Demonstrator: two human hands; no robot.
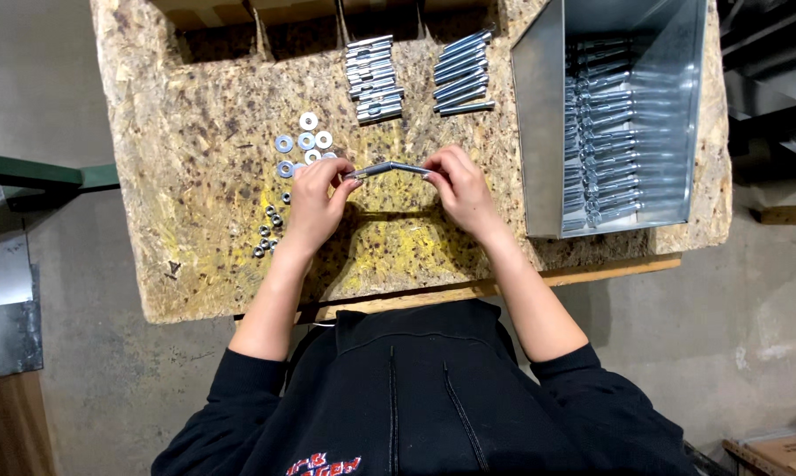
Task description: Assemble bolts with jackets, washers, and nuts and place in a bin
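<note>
Both hands hold 1 metal anchor bolt (387,169) level above the tabletop (195,264). The left hand (317,201) pinches one end between thumb and fingertips; the right hand (462,188) is closed on the other end, so the bolt spans the gap between them. Just beyond the left hand lie flat washers (306,141) in a loose cluster; beside that hand's outer edge sit small nuts (269,231). Farther from the body, beyond both hands, lie 2 tidy rows: sleeve pieces (374,79) and plain bolts (462,75). Outward of the right hand stands an open sheet-metal bin (539,132) holding a stack of assembled anchors (602,150).
</note>
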